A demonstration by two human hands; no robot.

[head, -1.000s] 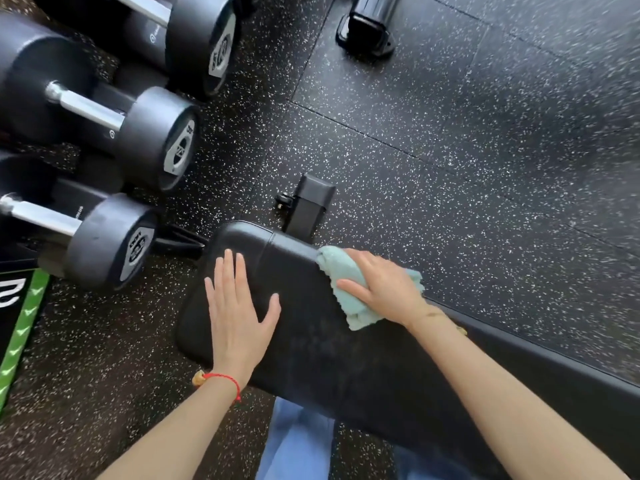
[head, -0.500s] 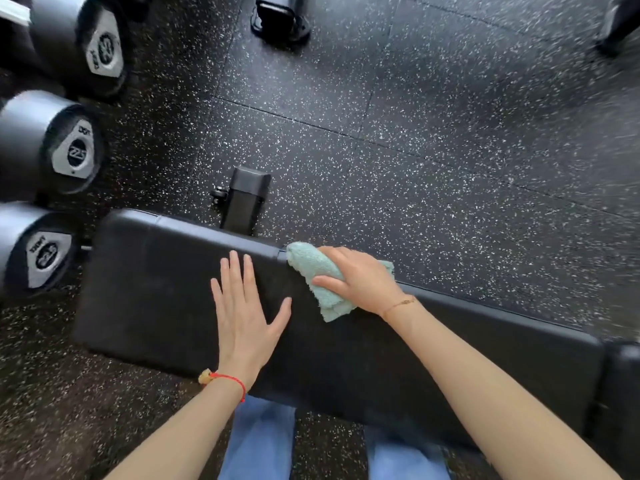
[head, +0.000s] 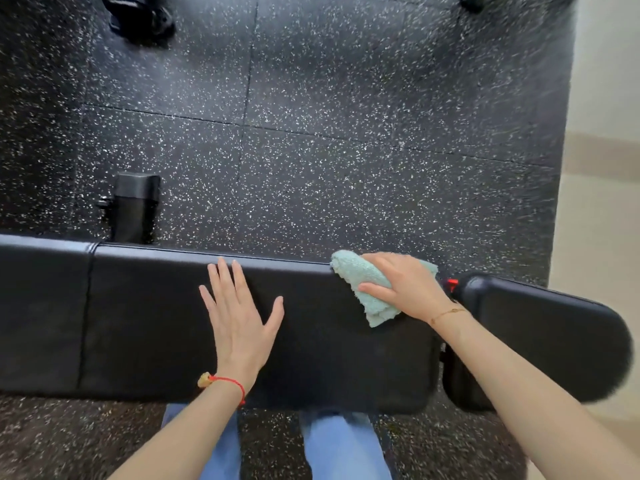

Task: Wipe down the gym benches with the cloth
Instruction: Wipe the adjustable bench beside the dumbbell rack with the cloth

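Observation:
A long black padded gym bench (head: 145, 317) runs left to right across the lower half of the view. My right hand (head: 405, 287) presses a crumpled mint-green cloth (head: 363, 285) onto the pad's far edge, near its right end. My left hand (head: 239, 317) lies flat on the middle of the pad with fingers spread, holding nothing. A separate black seat pad (head: 554, 341) sits just right of the long pad, with a small red knob (head: 452, 283) in the gap between them.
Black speckled rubber floor tiles (head: 311, 168) stretch beyond the bench. A black bench foot (head: 136, 206) sticks out behind the pad at left, and another black frame foot (head: 138, 17) lies at the top left. A pale floor strip (head: 602, 202) borders the right.
My right hand has slid the cloth rightward along the pad's far edge, close to its right end. The view shifted right: the dumbbells left the frame and the seat pad came in.

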